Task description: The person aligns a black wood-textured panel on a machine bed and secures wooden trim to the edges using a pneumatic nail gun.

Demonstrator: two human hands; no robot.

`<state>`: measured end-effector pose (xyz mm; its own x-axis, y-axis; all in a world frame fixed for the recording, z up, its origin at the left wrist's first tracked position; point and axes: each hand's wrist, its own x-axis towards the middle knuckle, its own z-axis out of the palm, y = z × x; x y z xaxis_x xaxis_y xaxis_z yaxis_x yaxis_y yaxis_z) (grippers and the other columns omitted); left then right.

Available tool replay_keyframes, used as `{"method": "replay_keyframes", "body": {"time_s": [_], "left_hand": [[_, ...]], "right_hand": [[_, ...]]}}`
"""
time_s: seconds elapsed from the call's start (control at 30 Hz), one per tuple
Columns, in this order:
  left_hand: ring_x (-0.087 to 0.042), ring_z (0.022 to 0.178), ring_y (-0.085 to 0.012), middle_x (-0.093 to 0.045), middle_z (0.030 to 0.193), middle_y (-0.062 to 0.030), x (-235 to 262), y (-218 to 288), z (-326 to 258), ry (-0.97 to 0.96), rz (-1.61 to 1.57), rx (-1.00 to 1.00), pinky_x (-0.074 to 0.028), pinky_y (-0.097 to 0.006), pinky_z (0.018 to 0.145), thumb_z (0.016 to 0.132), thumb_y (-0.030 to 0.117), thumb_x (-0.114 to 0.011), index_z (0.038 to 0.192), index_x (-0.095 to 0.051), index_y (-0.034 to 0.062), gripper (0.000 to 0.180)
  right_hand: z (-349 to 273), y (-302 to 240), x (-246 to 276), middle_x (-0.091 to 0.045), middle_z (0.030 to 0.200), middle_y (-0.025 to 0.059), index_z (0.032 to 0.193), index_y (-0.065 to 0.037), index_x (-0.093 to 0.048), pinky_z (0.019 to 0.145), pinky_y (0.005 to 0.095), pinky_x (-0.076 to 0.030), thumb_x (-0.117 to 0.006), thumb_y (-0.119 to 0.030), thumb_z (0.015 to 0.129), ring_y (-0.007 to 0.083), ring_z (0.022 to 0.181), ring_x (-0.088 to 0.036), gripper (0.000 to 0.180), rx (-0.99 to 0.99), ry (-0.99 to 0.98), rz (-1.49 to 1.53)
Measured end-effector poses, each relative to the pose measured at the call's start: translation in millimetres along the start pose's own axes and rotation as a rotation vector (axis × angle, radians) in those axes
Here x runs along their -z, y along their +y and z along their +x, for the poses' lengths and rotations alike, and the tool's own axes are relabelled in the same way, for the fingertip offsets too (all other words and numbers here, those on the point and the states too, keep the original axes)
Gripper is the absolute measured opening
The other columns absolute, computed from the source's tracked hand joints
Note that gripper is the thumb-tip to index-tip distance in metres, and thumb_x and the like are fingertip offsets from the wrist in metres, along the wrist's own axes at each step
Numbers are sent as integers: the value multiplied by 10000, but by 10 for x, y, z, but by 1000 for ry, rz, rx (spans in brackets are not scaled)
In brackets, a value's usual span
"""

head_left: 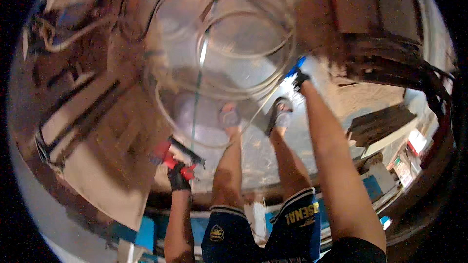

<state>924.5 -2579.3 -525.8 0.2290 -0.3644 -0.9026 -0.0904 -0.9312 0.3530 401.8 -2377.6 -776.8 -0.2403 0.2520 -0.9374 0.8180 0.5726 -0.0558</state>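
My left hand (179,177), in a black glove, is closed around the handle of a red and black nail gun (171,159), held above the floor at the lower left. My right arm reaches forward. At its end my black-gloved right hand (302,81) grips a blue tool (294,67), blurred, so its exact kind is unclear. A pale hose (265,109) runs close to this tool; whether it joins it cannot be made out. Loops of the hose lie on the grey floor between and beyond my feet.
Boards (100,151) lean or lie at the left. To the right are a dark wooden frame (385,63) and a brown panel (382,125). A dark cable (156,12) trails at the far left. My sandalled feet stand near the hose loops.
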Motion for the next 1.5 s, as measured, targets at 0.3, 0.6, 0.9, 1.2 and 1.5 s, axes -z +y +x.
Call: {"method": "replay_keyframes", "body": {"time_s": [0.3, 0.6, 0.9, 1.2, 1.5], "left_hand": [[-608, 599, -214, -583, 743, -65, 38, -130, -759, -157, -331, 74, -518, -341, 504, 769, 81, -657, 1021, -563, 95, 269], [-592, 530, -186, -597, 684, -54, -26, 604, -1925, 31, 145, -249, -457, -344, 426, 846, 186, -679, 936, -607, 116, 135], [-657, 959, -337, -676, 1046, -147, 660, 81, -3182, 192, 927, -366, -518, -477, 823, 805, 344, -543, 1135, -600, 150, 387], [-680, 968, -263, -700, 1062, -97, 572, -2032, -3167, 737, 736, -672, -471, -450, 810, 822, 198, -535, 1117, -636, 152, 315], [-658, 1022, -308, -685, 1108, -105, 1115, -2713, -3577, 593, 457, -20, -478, -452, 861, 788, 268, -571, 1093, -664, 165, 335]], "right_hand": [[-1676, -561, 178, -634, 1024, 13, 1059, -88, -678, 804, 296, -423, -577, -259, 928, 150, 847, -553, 238, 952, -79, -4], [-5136, -1962, 11, -574, 886, -1, 1062, -95, -558, 667, 273, -448, -620, -164, 937, 108, 793, -534, 156, 1426, -473, 135], [-6518, -744, -602, -613, 995, 75, 1072, -85, -594, 699, 335, -477, -520, -244, 967, 204, 858, -579, 204, 983, -1276, -1586], [-8045, 1006, -380, -669, 1153, 70, 1307, -102, -548, 711, 331, -535, -498, -235, 990, 172, 828, -656, 347, 1146, -1604, -2693], [-9695, 583, -255, -693, 965, 120, 1157, -120, -644, 768, 398, -514, -531, -392, 940, 253, 796, -640, 366, 1530, -713, -3330]]}}
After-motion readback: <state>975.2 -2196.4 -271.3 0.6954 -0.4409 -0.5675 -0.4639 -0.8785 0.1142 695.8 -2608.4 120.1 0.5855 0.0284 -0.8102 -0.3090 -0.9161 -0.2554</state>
